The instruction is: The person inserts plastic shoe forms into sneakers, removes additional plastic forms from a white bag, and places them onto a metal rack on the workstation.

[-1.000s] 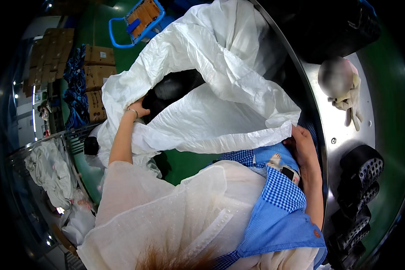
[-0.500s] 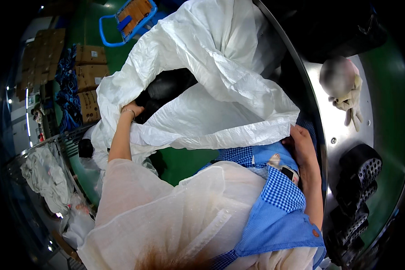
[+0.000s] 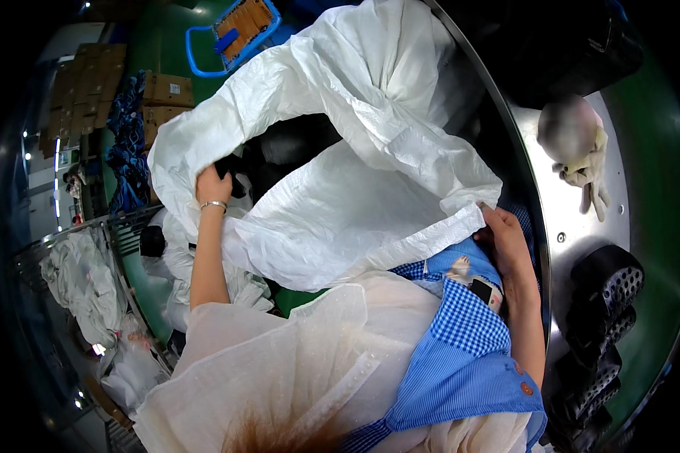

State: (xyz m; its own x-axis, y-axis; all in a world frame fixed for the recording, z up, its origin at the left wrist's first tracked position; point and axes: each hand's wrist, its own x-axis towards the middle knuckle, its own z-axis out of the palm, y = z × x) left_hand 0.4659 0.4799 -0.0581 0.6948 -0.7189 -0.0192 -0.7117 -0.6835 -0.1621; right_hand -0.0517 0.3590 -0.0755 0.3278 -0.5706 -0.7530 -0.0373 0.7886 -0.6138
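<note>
Cardboard boxes [image 3: 166,92] stacked at left; a blue-framed object [image 3: 243,30], perhaps a chair; glove [image 3: 598,170] on metal table [image 3: 582,232].

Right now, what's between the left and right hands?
The white sack: its open mouth and pale inner wall span from the left hand to the right hand, in the head view. Black items show inside.

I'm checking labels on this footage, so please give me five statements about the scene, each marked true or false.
The right hand holds the rim of the white sack. True.
The sack's mouth is shut. False: it is open.
A bracelet circles the right wrist. False: the bracelet is on the left wrist.
A pale glove lies on the metal surface. True.
White objects show inside the sack. False: black objects show.
</note>
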